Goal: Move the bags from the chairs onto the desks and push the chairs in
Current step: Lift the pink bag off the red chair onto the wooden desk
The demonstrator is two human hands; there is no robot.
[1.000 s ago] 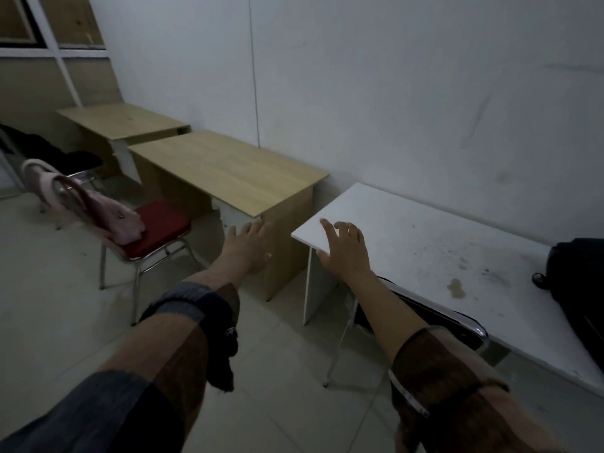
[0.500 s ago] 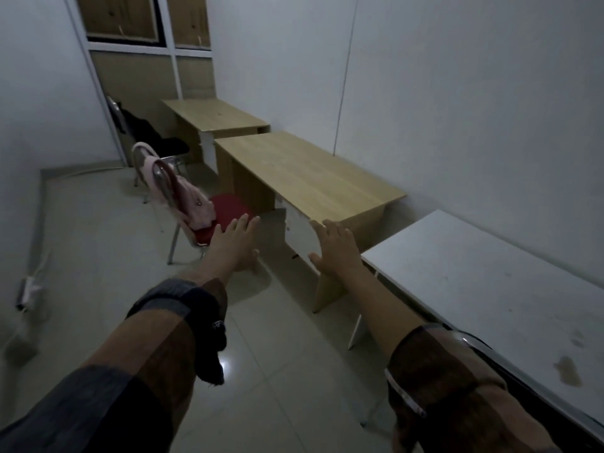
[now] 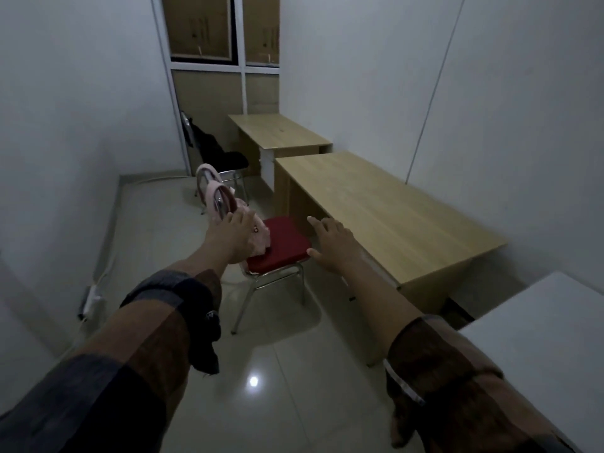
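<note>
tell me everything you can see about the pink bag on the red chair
The pink bag looks like soft, pale fabric, slumped on the back of the red chair seat against its backrest. Pink straps loop over the backrest top. A small metal fitting shows on its side. The left hand is in front of it; contact cannot be told.
</note>
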